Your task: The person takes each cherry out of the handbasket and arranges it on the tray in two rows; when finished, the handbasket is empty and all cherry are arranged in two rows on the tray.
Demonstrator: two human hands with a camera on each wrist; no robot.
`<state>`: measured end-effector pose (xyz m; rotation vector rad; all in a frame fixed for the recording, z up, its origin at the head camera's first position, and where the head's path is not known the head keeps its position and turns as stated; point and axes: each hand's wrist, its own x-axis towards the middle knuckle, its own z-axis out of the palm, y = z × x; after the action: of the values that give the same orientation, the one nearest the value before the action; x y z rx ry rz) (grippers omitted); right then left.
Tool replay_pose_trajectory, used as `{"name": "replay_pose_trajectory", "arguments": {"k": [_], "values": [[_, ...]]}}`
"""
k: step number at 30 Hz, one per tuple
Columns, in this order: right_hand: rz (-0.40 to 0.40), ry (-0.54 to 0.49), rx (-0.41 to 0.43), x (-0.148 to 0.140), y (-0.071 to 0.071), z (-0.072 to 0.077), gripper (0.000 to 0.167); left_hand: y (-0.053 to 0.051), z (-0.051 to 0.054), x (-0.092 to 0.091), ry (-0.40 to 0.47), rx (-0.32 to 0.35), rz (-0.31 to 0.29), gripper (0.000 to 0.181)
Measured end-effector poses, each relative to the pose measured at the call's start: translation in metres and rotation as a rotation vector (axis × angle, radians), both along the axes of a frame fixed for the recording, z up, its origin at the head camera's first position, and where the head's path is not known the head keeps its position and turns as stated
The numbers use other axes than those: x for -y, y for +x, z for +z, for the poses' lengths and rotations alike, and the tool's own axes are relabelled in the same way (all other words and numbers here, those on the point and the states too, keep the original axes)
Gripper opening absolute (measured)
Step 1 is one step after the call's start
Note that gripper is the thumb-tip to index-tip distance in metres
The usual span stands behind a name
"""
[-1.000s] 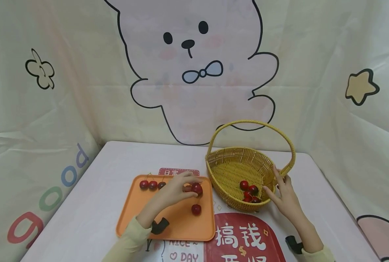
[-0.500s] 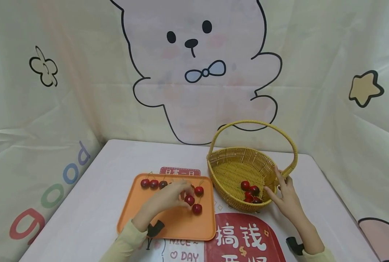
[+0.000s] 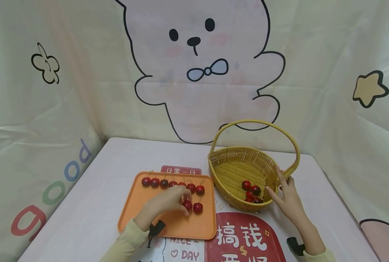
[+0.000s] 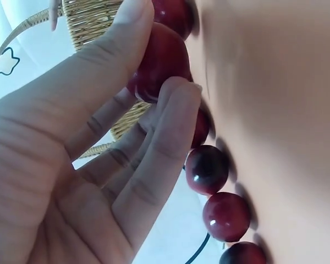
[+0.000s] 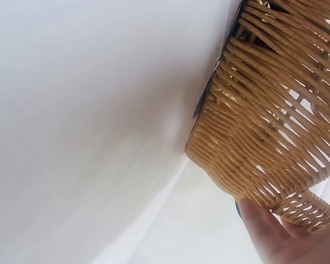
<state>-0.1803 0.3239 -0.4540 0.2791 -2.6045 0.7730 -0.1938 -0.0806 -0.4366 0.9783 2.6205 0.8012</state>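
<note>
My left hand (image 3: 168, 201) pinches a dark red cherry (image 3: 187, 206) between thumb and fingertips, low over the orange tray (image 3: 138, 218). The left wrist view shows this cherry (image 4: 162, 63) close up. Just right of it lies another cherry (image 3: 197, 208), its stem pointing up. A row of several cherries (image 3: 154, 182) runs along the tray's far side, partly hidden by my hand. At the right, my right hand (image 3: 289, 198) holds the rim of a yellow wicker basket (image 3: 227, 189) near the handle's foot. Inside the basket, several cherries (image 3: 255, 190) sit together at the near right.
The basket's arched handle (image 3: 255, 122) rises high above it. Tray and basket stand close together on a white table (image 3: 83, 207) with a printed red and white design (image 3: 240, 236) at the front. Printed cloth (image 3: 332, 120) hangs behind and at both sides.
My left hand has brought the pinched cherry from near the row's right end toward me and slightly left, beside the lone cherry. My right hand stays at the basket rim.
</note>
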Motion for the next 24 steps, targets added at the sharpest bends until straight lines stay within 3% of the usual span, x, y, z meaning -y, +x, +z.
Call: {"name": "replay_pose_trajectory", "arguments": {"k": [9, 24], "values": [[0.001, 0.002, -0.002, 0.000, -0.001, -0.001, 0.086, -0.001, -0.008, -0.001, 0.001, -0.014, 0.003, 0.028], [0.000, 0.002, -0.001, 0.000, 0.000, -0.001, 0.084, 0.002, -0.012, -0.005, -0.018, -0.046, 0.039, 0.032]]}}
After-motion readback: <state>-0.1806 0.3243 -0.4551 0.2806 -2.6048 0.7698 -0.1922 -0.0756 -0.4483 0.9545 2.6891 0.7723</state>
